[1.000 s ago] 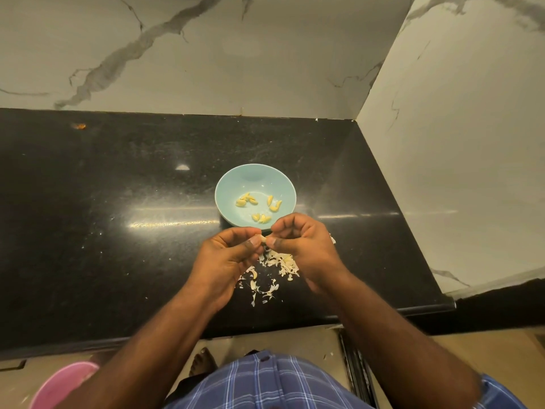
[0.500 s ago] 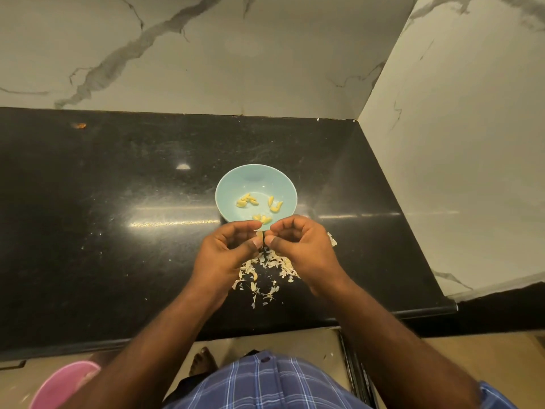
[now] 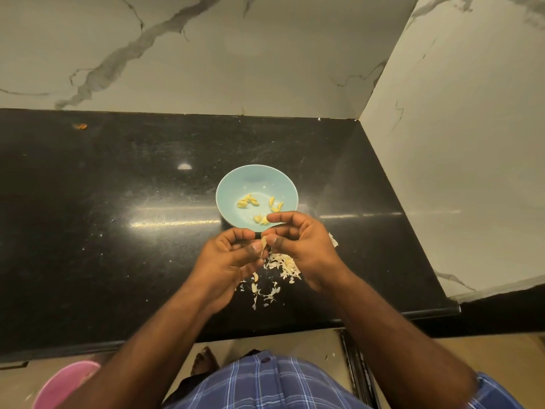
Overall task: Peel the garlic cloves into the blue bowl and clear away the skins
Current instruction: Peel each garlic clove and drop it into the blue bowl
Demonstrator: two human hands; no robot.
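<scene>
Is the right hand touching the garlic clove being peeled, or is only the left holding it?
Touching. The head view shows the right hand and the left hand both pinching the garlic clove at their fingertips, no gap visible.

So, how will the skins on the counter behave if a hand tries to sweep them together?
The skins look thin and curled, so probably very light and floppy. They lie as many small scattered flakes, so some may slide or flutter off rather than gather. The counter looks glossy, so sweeping should meet little grip.

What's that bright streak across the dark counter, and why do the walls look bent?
Head view: the streak is lamp glare on the glossy black counter, running left of the blue bowl; a smaller bright spot sits above it. The wide-angle lens bows the wall edges. The hands cast soft shadows.
</scene>
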